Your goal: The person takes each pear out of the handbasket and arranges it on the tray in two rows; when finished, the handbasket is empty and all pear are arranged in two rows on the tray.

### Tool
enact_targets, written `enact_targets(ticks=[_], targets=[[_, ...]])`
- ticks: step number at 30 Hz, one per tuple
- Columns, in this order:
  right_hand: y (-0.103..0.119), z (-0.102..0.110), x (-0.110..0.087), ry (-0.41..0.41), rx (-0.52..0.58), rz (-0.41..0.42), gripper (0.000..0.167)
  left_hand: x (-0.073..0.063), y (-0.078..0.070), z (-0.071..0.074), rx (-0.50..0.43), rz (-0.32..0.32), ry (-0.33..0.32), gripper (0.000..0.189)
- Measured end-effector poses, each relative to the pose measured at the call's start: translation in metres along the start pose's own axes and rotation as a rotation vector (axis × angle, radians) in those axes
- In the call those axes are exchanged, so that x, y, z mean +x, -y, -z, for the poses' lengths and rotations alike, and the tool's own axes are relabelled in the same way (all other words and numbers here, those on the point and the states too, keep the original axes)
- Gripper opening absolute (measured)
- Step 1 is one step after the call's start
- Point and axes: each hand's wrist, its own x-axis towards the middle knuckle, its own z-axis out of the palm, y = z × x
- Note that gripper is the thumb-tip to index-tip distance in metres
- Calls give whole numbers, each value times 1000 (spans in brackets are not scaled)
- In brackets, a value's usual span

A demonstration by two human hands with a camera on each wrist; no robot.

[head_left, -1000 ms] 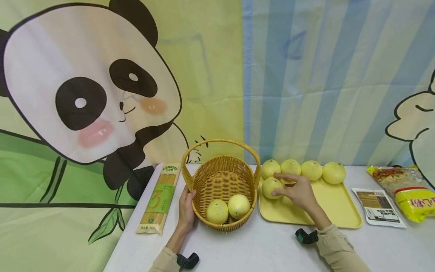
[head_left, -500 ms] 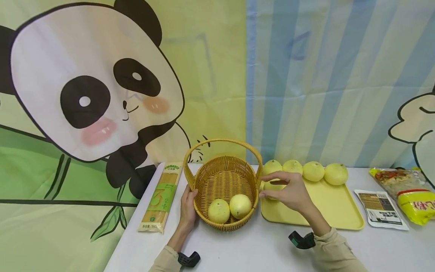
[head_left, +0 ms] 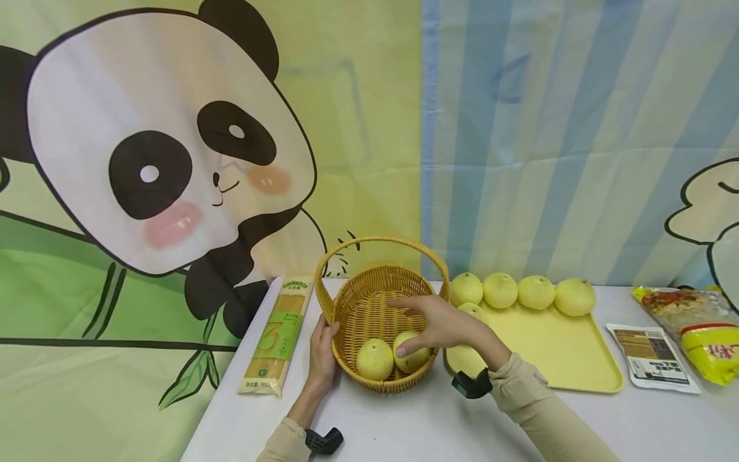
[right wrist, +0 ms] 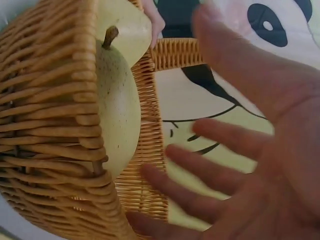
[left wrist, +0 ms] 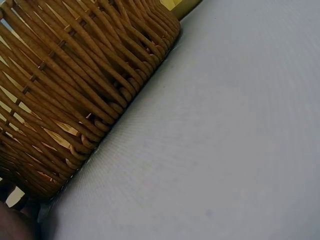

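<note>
A round wicker basket [head_left: 378, 301] with a tall handle holds two pale yellow pears, a left pear [head_left: 374, 360] and a right pear [head_left: 413, 360]. My left hand [head_left: 321, 354] grips the basket's left side, thumb by the rim at the handle's base. Over the basket's right rim reaches my right hand [head_left: 444, 324], fingers spread and nothing in them. In the head view its thumb overlaps the right pear; the right wrist view shows the pear [right wrist: 117, 105] apart from the fingers [right wrist: 195, 170]. Another pear [head_left: 473, 311] on the yellow tray [head_left: 560, 350] is partly hidden by this hand.
Several pears [head_left: 535, 292] line the tray's back edge. Left of the basket lies a pack of noodles [head_left: 276, 337]. To the right are a white-and-brown pouch [head_left: 652, 357] and a yellow food bag [head_left: 710, 340]. A printed cloth [head_left: 369, 128] hangs behind the table.
My right hand has left the front pear on the tray and moved left over the basket, its fingers spreading. My left hand stays at the basket, which has not moved on the table.
</note>
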Motion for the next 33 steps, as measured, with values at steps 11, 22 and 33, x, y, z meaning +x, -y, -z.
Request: enact_targets(ticks=[11, 22, 33], targets=[[-11, 0, 24, 262, 38, -57, 83, 0, 2, 0, 1, 0, -2, 53], [-7, 5, 35, 455, -51, -221, 90, 1, 3, 1, 3, -4, -4, 53], [-9, -1, 46, 413, -39, -164, 55, -1, -1, -1, 0, -17, -10, 52]])
